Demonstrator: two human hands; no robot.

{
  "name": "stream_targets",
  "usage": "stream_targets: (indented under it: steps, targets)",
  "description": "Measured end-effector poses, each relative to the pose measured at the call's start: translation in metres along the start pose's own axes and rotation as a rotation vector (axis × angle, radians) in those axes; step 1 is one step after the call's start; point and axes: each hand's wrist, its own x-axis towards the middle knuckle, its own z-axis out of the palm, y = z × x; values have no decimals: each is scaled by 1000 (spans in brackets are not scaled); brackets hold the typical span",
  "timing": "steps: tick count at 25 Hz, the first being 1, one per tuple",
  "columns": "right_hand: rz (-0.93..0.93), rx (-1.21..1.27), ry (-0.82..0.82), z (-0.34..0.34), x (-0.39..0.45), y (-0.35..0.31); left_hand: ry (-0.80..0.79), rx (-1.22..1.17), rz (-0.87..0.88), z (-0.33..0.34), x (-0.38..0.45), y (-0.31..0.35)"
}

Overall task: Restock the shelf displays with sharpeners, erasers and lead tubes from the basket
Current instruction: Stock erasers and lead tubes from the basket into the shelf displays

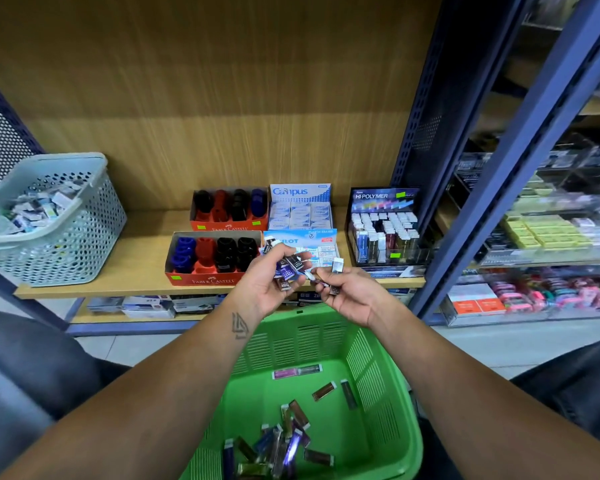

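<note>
My left hand grips a bunch of several lead tubes above the green basket. My right hand pinches a couple more lead tubes right beside that bunch. More loose lead tubes lie on the basket's floor. On the shelf stand two red sharpener boxes, a Campus eraser box, a Pilot eraser box partly hidden by my hands, and a black Hi-Polymer lead display at the right.
A pale grey perforated basket full of small packs sits at the shelf's left end. A blue metal upright separates this bay from clear racks of stationery at the right. Boxes lie on the lower shelf.
</note>
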Motion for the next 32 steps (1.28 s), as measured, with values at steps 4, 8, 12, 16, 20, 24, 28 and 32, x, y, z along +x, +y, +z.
stream_targets:
  steps: [4, 8, 12, 16, 20, 24, 28, 32]
  targets:
    - [-88, -61, 111, 6, 6, -7, 96, -103, 103, 3, 9, 5]
    - [-181, 45, 217, -2, 10, -12, 249, -134, 201, 7, 22, 6]
    - [-203, 126, 222, 1, 15, -16, 220, 50, 124, 22, 31, -12]
    - [-166, 109, 274, 0, 21, -13, 59, 155, 64, 37, 28, -24]
    - [-229, 14, 343, 2, 26, -15, 7, 225, 85, 44, 22, -22]
    - [-272, -125, 308, 11, 33, -14, 176, 240, 115, 46, 38, -22]
    - [-337, -397, 315, 8, 34, -18, 263, 300, 161, 35, 51, -21]
    - [-280, -325, 379, -5, 32, -29, 284, 335, 156, 30, 58, -19]
